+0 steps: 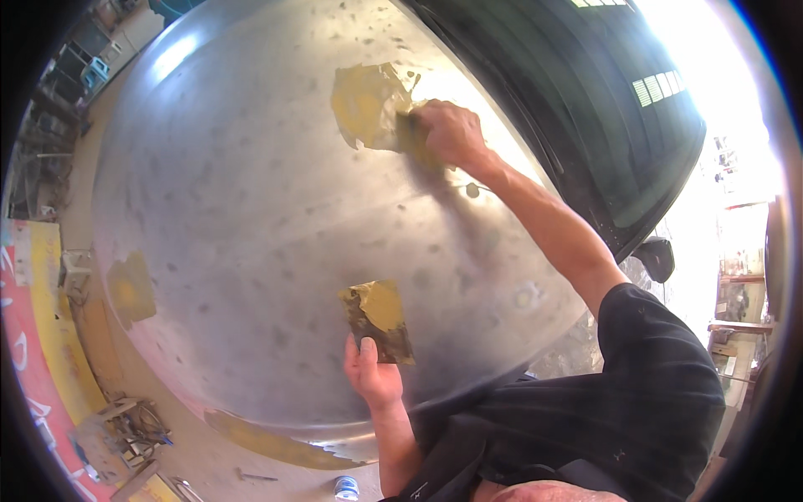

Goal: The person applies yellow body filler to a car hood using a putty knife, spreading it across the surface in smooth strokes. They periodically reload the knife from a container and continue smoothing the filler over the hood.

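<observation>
Two bare hands, yours, are raised over the grey metal hood (pixel 226 217) of a car in the head view. Your right hand (pixel 452 134), arm stretched toward the dark windshield (pixel 611 109), has its fingers curled closed on a yellow-smeared flat tool (pixel 409 134), partly hidden, at the right edge of a large yellow paste patch (pixel 365 105) on the metal. Your left hand (pixel 375 378), nearer your body, pinches the near edge of a small rectangular board (pixel 393 341) between thumb and fingers; the board, above the lower middle of the hood, carries a yellow paste mound (pixel 382 304) on its far half. Another yellow patch (pixel 131 289) lies near the panel's left side. A black side mirror (pixel 656 258) juts below the glass, a blue stool (pixel 96 72) stands at upper left, and a blue-and-white shoe (pixel 346 488) shows at the bottom.
</observation>
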Demonstrator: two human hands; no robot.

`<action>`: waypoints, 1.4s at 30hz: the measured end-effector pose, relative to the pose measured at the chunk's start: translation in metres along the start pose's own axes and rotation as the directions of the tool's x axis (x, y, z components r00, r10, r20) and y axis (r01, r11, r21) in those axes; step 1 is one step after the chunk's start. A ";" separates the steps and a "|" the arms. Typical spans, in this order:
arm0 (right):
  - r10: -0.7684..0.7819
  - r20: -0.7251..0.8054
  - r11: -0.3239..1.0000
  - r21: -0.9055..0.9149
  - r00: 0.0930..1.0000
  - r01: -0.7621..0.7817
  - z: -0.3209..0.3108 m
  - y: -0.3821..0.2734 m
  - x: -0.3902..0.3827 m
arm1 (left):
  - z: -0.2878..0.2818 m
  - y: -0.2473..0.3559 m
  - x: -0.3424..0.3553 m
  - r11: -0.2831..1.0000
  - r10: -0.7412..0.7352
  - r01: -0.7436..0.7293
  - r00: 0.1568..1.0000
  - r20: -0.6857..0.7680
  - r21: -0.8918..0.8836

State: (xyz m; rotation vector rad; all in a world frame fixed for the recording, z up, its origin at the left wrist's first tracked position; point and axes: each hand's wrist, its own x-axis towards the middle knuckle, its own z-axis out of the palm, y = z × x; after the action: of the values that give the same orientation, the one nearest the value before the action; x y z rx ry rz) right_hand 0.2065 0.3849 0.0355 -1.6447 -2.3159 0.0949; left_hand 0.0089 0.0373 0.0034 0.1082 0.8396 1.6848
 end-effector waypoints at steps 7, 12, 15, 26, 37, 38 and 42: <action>-0.156 0.031 0.972 0.181 0.987 0.148 -0.016 -0.025 -0.091 | 0.011 0.004 0.002 0.999 0.020 -0.021 0.999 0.042 0.026; 0.100 -0.157 0.926 0.376 0.983 -0.034 -0.069 0.018 -0.100 | 0.013 0.007 0.004 1.000 0.023 -0.023 0.998 0.053 0.004; 0.187 -0.097 0.959 0.236 0.978 -0.160 -0.079 0.039 -0.113 | 0.008 0.004 0.004 1.000 0.016 -0.015 0.998 0.064 -0.019; 0.150 -0.083 0.978 0.159 0.985 -0.135 -0.037 0.029 -0.114 | 0.010 0.004 0.004 0.992 0.036 -0.040 0.999 0.031 0.117; 0.049 -0.051 0.990 0.137 0.997 -0.042 -0.042 0.011 -0.174 | 0.014 0.004 0.004 0.992 0.026 -0.032 0.998 0.049 0.119; 0.053 -0.070 0.984 0.173 0.996 -0.040 -0.047 0.019 -0.172 | 0.013 0.004 0.004 0.994 0.025 -0.031 0.998 0.055 0.109; 0.120 -0.136 0.983 0.154 0.983 -0.099 -0.053 0.038 -0.138 | 0.010 0.004 0.006 0.992 0.035 -0.044 0.997 0.070 0.118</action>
State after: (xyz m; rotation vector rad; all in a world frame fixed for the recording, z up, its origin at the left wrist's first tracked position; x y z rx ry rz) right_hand 0.2974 0.2636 0.0497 -1.6477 -2.0604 0.1597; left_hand 0.0085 0.0470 0.0104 0.2644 0.8921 1.6579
